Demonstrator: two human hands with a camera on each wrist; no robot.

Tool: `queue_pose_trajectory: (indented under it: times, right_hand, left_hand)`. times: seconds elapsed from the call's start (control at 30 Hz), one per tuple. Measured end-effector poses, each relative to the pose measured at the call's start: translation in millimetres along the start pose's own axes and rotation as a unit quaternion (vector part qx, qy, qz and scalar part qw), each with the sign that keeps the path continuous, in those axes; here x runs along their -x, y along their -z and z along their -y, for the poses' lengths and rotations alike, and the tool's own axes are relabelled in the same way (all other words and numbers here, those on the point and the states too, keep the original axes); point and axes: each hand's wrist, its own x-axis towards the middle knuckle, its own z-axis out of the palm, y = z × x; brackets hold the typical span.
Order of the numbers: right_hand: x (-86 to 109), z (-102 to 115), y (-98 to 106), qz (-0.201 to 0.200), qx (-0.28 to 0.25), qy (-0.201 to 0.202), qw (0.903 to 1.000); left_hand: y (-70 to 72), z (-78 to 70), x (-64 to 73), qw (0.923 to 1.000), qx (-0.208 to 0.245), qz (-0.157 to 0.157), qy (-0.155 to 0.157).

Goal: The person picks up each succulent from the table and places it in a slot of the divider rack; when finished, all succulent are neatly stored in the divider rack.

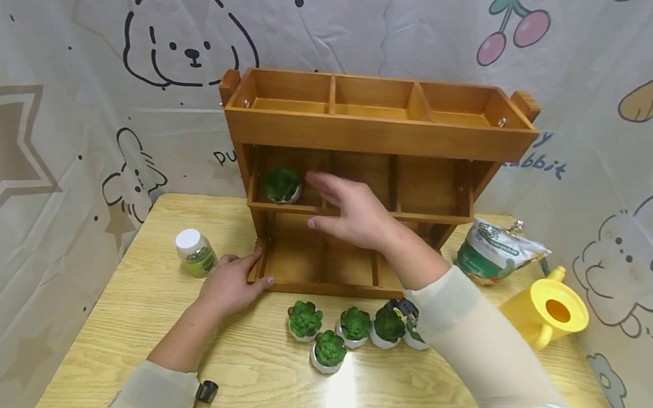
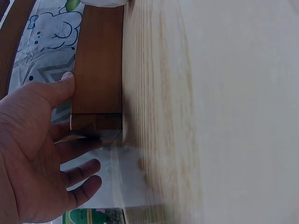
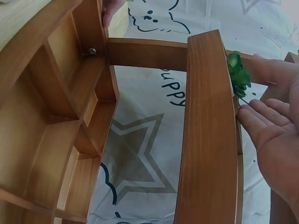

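A tiered wooden shelf (image 1: 381, 137) with divided trays stands at the back of the table. A small green potted succulent (image 1: 283, 184) sits in the left compartment of its middle tier. My right hand (image 1: 354, 212) hovers in front of that tier with fingers extended, fingertips just right of the succulent. In the right wrist view the succulent's leaves (image 3: 239, 77) show between thumb and fingers, behind the tray's front board. My left hand (image 1: 234, 282) grips the left front corner of the bottom tier, thumb on the board (image 2: 99, 65) and fingers round its end.
On the table before the shelf stand several potted succulents (image 1: 329, 349), one partly behind the right sleeve. A white-capped jar (image 1: 196, 252) is left of the shelf. At right are a green-and-white bag (image 1: 494, 252) and a yellow watering can (image 1: 544, 308).
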Motion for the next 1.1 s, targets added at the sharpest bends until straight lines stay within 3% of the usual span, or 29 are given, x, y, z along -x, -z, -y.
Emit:
queue_pose_trajectory:
  times: [0.37,0.83,1.1]
  right_hand:
    - [27.8,-6,-3,-0.024,-0.041,-0.006,0.9988]
    - [63.4,-22,-4,-0.071,-0.021,0.020,0.9971]
    - [82.7,-27,-4,-0.078,-0.029,0.003,0.9965]
  left_hand:
    - [0.7,-1.0,0.7,1.0000,0.003,0.001,0.001]
    - [1.0,-2.2,0.7,1.0000,0.005,0.003,-0.001]
    - [1.2,-1.4,0.5,1.0000,0.008,0.005,-0.001]
